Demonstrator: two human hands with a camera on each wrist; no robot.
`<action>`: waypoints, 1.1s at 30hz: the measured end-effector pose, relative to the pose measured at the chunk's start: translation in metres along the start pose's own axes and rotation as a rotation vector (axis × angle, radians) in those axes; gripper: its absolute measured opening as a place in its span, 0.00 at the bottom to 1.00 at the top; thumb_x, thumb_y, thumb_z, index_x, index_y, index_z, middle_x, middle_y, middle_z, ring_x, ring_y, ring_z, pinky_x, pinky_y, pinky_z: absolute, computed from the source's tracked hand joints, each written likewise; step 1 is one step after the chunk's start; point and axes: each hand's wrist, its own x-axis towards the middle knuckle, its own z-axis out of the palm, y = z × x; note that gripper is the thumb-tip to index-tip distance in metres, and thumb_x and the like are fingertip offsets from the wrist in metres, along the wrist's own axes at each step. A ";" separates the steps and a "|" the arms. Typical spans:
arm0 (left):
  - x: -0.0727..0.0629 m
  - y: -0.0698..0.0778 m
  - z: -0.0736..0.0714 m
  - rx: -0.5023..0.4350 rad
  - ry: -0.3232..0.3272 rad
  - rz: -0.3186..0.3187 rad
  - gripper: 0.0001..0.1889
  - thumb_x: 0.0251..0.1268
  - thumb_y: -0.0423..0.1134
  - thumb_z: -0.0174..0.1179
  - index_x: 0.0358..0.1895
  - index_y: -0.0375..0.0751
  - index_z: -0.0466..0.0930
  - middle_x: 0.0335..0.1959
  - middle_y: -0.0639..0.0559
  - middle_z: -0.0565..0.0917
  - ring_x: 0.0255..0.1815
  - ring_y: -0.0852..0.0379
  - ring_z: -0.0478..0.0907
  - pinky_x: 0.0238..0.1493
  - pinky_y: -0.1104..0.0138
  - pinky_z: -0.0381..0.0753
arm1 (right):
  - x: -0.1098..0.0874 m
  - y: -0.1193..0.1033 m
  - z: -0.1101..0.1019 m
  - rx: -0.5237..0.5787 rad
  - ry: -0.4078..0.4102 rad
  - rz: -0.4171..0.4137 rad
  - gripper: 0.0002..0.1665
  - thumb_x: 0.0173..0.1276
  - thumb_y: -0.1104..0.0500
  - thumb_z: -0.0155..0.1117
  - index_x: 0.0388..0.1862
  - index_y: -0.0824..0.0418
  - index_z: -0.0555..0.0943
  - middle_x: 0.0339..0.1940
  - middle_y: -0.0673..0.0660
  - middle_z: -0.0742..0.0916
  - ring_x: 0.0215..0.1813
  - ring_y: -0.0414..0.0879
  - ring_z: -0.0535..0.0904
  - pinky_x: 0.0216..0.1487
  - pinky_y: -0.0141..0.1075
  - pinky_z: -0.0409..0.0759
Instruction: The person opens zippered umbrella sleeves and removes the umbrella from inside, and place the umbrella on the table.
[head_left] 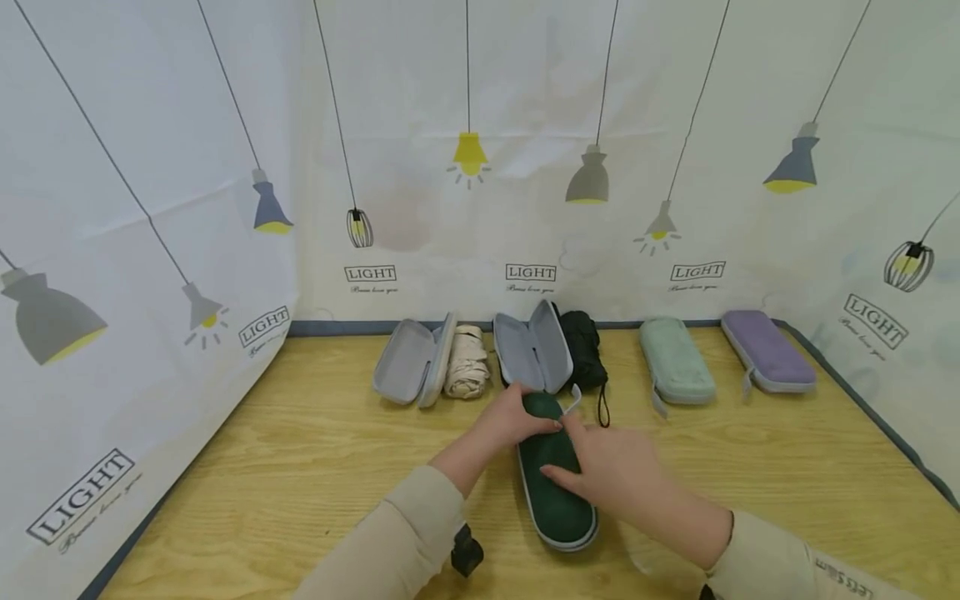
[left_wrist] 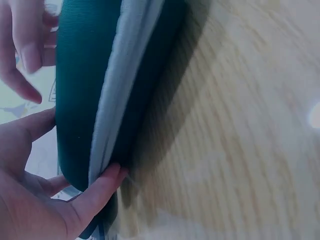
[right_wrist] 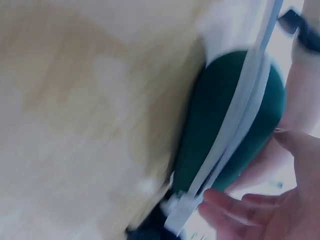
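Note:
A dark green zip case (head_left: 553, 475) with a pale grey zipper band lies lengthwise on the table, its rounded lid up. At its far end my left hand (head_left: 512, 417) holds it, thumb across the top and fingers at the side. In the left wrist view, that hand's fingertips (left_wrist: 111, 172) touch the zipper band. My right hand (head_left: 618, 462) holds the right side, thumb on the lid. Its fingertips (right_wrist: 212, 197) meet the band beside the light zipper pull (right_wrist: 180, 215). Whether they pinch the pull is unclear.
Behind stand two open grey-lined cases, one left (head_left: 401, 362) and one in the middle (head_left: 521, 354). Beside them lie a beige folded bundle (head_left: 467, 364) and a black folded umbrella (head_left: 583, 350). Mint (head_left: 677, 358) and purple (head_left: 768, 346) closed cases lie to the right.

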 end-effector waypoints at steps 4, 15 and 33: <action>-0.001 -0.002 -0.006 -0.028 -0.018 -0.003 0.37 0.56 0.50 0.71 0.65 0.35 0.69 0.56 0.40 0.75 0.53 0.43 0.76 0.50 0.53 0.78 | -0.008 -0.017 0.001 0.022 -0.027 -0.010 0.49 0.57 0.24 0.60 0.64 0.58 0.73 0.45 0.55 0.85 0.26 0.44 0.79 0.19 0.38 0.74; -0.007 -0.012 -0.019 -0.082 -0.049 -0.066 0.41 0.57 0.49 0.71 0.71 0.37 0.64 0.65 0.35 0.69 0.55 0.39 0.76 0.37 0.54 0.82 | -0.017 -0.027 -0.002 0.077 -0.090 -0.293 0.50 0.56 0.25 0.63 0.67 0.56 0.73 0.68 0.62 0.71 0.67 0.59 0.67 0.53 0.52 0.77; -0.010 -0.055 -0.023 -0.540 -0.242 -0.156 0.23 0.75 0.39 0.52 0.65 0.29 0.67 0.38 0.39 0.84 0.30 0.51 0.83 0.37 0.57 0.84 | -0.018 -0.022 -0.002 0.144 -0.182 -0.416 0.37 0.61 0.38 0.70 0.67 0.50 0.75 0.74 0.62 0.63 0.74 0.63 0.56 0.58 0.59 0.72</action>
